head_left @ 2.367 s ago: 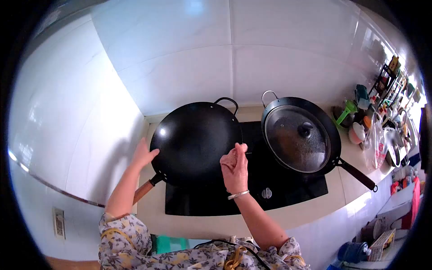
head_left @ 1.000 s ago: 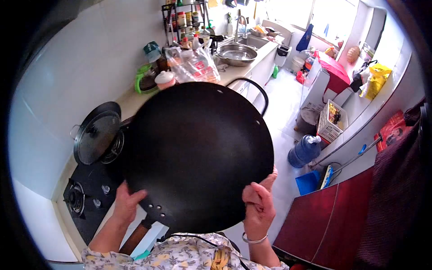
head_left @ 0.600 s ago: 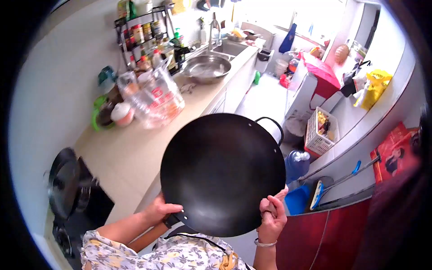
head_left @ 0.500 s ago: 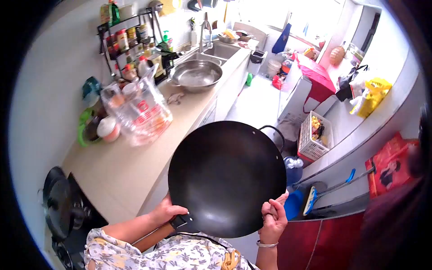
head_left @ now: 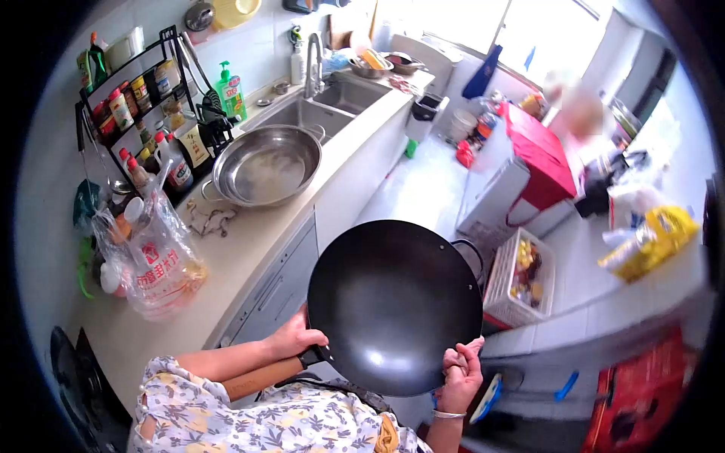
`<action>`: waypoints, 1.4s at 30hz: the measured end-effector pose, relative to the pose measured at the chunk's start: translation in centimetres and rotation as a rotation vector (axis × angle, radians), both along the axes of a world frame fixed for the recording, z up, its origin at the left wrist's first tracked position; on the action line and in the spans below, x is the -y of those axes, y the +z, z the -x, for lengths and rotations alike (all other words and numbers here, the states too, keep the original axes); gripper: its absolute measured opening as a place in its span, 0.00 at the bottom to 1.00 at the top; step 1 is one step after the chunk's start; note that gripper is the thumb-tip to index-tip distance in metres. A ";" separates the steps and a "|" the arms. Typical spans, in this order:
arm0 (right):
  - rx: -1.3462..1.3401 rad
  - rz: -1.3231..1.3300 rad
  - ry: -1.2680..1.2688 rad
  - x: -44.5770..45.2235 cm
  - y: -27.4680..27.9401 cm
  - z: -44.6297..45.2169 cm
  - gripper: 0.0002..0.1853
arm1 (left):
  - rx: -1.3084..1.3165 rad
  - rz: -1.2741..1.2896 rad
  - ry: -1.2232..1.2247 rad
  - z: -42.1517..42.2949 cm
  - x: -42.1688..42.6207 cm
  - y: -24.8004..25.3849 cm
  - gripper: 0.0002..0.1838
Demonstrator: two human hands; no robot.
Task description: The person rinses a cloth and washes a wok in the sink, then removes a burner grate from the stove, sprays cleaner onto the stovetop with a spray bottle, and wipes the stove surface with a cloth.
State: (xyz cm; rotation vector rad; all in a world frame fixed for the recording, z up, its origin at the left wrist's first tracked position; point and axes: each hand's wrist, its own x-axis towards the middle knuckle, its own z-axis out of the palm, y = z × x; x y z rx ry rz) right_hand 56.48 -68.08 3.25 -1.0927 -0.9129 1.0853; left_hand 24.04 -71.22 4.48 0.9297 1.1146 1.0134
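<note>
A black wok [head_left: 393, 302] is held in front of my body, its dark inside facing up toward me. My left hand [head_left: 294, 337] is closed at the wok's near-left edge, where the wooden handle [head_left: 264, 379] joins; its thumb rests by the rim. The handle runs back under my left forearm. With fingers bent, my right hand [head_left: 461, 377] grips the near-right rim. A small loop handle [head_left: 474, 253] sticks out from the wok's far right side. The undersides of the wok and some fingers are hidden.
Left is a counter [head_left: 249, 260] with a large steel basin [head_left: 266, 166], a plastic bag [head_left: 158, 257], a spice rack [head_left: 140, 98] and a sink [head_left: 351, 98]. A stove [head_left: 75, 385] is at lower left. White basket [head_left: 521, 279] and red bag [head_left: 540, 155] stand right.
The view has shifted, so the basin and counter things sit further left and the sink looks nearer. The wok stays in both hands, slightly further right in view.
</note>
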 end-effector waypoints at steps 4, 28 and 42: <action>-0.003 0.100 0.179 -12.0 2.0 -0.2 0.21 | -0.101 -0.025 0.132 -0.2 -7.4 0.6 0.37; 0.323 -0.173 0.752 -70.8 6.5 21.6 0.17 | 0.106 -0.010 0.769 10.7 -49.9 0.4 0.23; 0.212 -0.122 1.390 -87.2 3.7 43.7 0.17 | 0.507 0.009 1.349 12.8 -58.2 -0.6 0.22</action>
